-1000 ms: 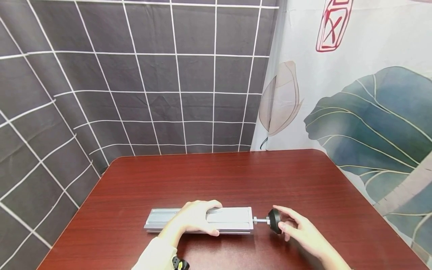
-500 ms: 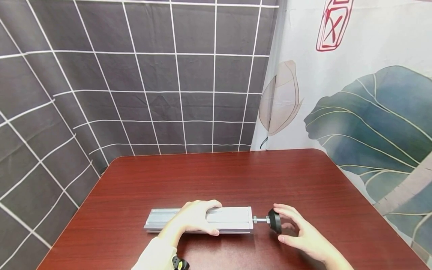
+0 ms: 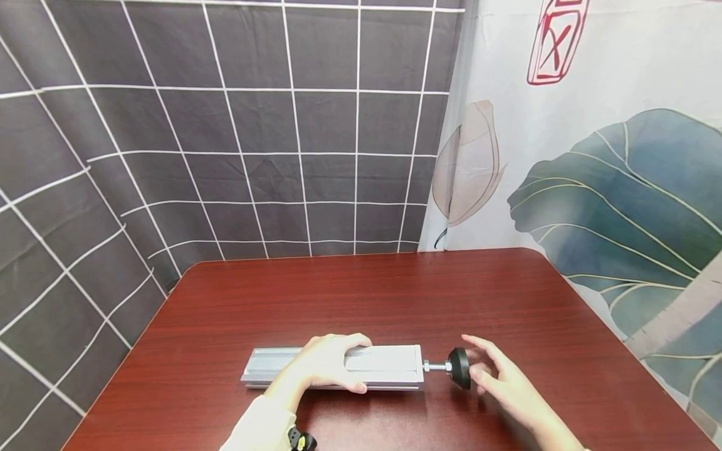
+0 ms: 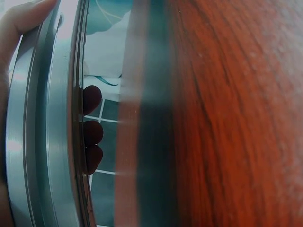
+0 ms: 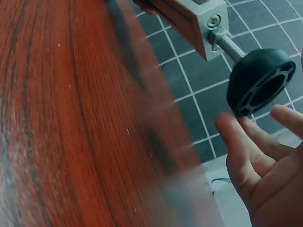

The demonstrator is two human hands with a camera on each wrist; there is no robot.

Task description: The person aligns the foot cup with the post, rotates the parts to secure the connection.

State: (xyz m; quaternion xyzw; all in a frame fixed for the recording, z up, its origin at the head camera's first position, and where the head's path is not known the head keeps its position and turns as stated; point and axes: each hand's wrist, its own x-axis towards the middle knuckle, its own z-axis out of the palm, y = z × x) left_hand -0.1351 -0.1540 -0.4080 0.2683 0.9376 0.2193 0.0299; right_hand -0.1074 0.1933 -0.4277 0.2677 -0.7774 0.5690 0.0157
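A silver aluminium profile (image 3: 389, 360) lies lengthwise on the table in the head view. My left hand (image 3: 327, 363) grips it from above, thumb on the near side. Fingertips (image 4: 93, 132) show past the profile's other side in the left wrist view. From the profile's right end a threaded rod with nuts (image 3: 437, 367) sticks out, ending in a round black levelling foot (image 3: 460, 368). My right hand (image 3: 510, 385) is just right of the foot with fingers spread. In the right wrist view a fingertip (image 5: 227, 124) comes close to the foot's rim; whether it touches I cannot tell.
The reddish-brown wooden table (image 3: 350, 294) extends behind and to both sides of the profile. A dark grid-patterned curtain (image 3: 254, 125) hangs behind and left, a white one with leaf prints (image 3: 620, 188) at the right.
My right hand's fingers have shifted about the levelling foot, its index finger now lifted away from the rim. My left hand and the profile have stayed in place.
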